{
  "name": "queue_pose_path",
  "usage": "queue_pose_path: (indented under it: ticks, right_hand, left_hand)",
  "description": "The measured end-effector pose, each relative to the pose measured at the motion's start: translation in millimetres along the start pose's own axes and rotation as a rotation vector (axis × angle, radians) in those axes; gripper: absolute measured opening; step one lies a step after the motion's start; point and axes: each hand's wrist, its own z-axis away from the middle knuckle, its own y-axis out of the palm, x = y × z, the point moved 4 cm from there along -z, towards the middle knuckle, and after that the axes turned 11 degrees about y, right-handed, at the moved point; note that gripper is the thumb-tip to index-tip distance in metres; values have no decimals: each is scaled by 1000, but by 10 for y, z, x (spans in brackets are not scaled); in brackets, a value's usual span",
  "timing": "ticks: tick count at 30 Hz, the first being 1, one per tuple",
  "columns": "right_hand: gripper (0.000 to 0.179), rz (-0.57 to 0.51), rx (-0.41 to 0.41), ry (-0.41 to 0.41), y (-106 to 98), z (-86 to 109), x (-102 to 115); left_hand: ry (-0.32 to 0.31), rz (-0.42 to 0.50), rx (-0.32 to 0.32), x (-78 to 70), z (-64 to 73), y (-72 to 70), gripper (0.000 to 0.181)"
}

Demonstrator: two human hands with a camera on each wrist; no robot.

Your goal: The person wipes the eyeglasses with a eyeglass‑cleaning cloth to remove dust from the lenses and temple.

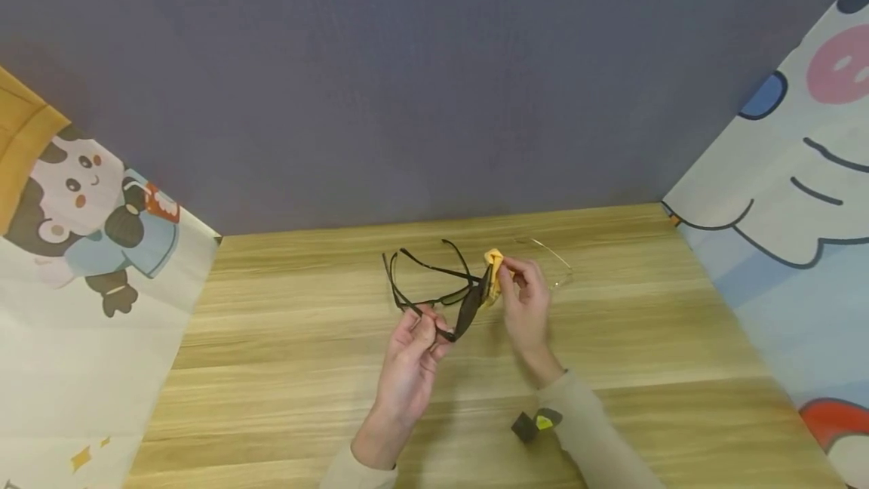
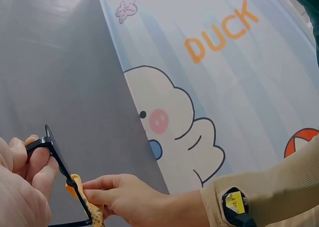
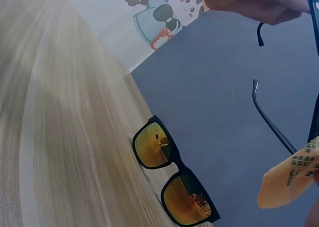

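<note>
From my remote station I read the left hand [image 1: 410, 364] as follows: its grip pinches the black sunglasses [image 1: 468, 312] at one hinge, holding them raised above the worktop [image 1: 285, 368] with both arms unfolded. The grip of the right hand [image 1: 526, 308] is clenched on a yellow cloth [image 3: 281, 184], which bears dark printed lettering and lies against the lens farther from the left hand. In the right wrist view I locate a second pair of sunglasses [image 3: 177, 166], with orange mirrored lenses, resting on the worktop beyond the left hand. Thin wire-framed glasses [image 1: 570, 274] lie just past the right hand, partly hidden by it. A black device [image 2: 234, 204] with a yellow label sits on the right sleeve [image 2: 269, 194].
</note>
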Motion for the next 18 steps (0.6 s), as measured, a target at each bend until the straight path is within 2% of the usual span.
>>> queue_pose_path:
  ticks: [5, 7, 10, 15, 18]
  right_hand:
    - [18, -9, 12, 27, 4, 5, 25]
    - [18, -25, 22, 14, 12, 22, 54]
    - [19, -45, 44, -46, 31, 60, 138]
    - [17, -56, 90, -193, 70, 134, 279]
    - [15, -65, 101, -240, 87, 156, 317]
  left_hand:
    - [-3, -1, 3, -6, -4, 13, 9]
    - [-5, -3, 1, -8, -7, 19, 9]
    - [-7, -7, -9, -8, -11, 22, 8]
    - [-3, -12, -22, -7, -14, 21, 6]
    - [-1, -9, -22, -7, -13, 19, 6]
